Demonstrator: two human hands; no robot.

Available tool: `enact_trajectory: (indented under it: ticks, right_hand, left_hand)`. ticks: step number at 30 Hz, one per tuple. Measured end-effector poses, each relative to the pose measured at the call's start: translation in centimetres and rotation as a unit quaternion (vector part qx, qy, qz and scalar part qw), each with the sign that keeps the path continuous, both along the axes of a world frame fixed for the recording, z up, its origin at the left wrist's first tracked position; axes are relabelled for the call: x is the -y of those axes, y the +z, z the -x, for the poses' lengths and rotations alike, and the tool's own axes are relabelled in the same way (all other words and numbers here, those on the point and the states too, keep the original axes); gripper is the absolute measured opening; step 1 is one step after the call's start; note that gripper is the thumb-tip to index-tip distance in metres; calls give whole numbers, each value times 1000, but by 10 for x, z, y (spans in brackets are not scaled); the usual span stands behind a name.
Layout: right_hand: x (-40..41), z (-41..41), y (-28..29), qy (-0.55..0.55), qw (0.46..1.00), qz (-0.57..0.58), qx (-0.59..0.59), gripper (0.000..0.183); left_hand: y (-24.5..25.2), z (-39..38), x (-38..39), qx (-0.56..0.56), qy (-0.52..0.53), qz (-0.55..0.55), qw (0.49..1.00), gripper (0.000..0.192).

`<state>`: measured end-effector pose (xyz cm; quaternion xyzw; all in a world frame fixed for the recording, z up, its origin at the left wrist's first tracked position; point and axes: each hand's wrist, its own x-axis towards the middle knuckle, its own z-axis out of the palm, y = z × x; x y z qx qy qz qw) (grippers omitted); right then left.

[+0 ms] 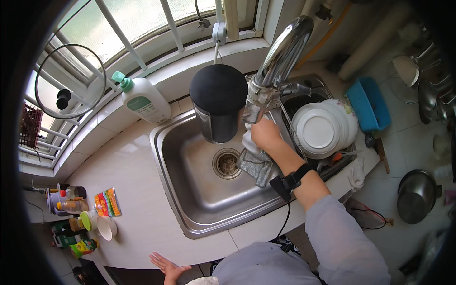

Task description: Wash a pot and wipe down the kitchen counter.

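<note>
My right hand (265,134) is closed on a white cloth (251,139) at the right side of the stainless steel sink (194,178), just below the base of the chrome faucet (285,50). A grey scrubbing cloth (256,166) hangs beneath that hand inside the basin; whether the fingers hold it too is hidden. Left of the hand, a black cylindrical device (219,103) rises over the basin and partly covers it. The drain strainer (227,163) has some residue in it. With fingers spread and nothing in it, my left hand (168,265) is at the front edge of the counter.
A pump bottle (146,99) stands behind the sink. Stacked white plates (317,130) fill a dish rack on the right, near a blue plastic basket (368,103). Several condiment bottles, a seasoning packet (107,202) and a white bowl (106,228) occupy the counter's left end.
</note>
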<state>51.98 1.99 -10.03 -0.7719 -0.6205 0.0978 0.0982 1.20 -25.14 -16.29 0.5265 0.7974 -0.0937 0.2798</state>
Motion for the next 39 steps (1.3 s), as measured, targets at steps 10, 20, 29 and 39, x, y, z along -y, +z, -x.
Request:
enact_trajectory:
  ticks: [10,20,29,39]
  right_hand:
    - [-69,-51,-13,48,916,-387,-92,35]
    - [-70,0,-55,-41,956,-289,19,46]
    - [-34,11,-77,76,957,-252,124,39]
    - [18,122,-41,-38,763,71,-641,37]
  left_hand:
    - [-8,6,4,-6,-13,-41,999,160]
    - [7,10,2,-11,19,20,1000,161]
    - [4,34,19,2,32,19,999,162]
    - [9,48,27,6,56,28,998,160]
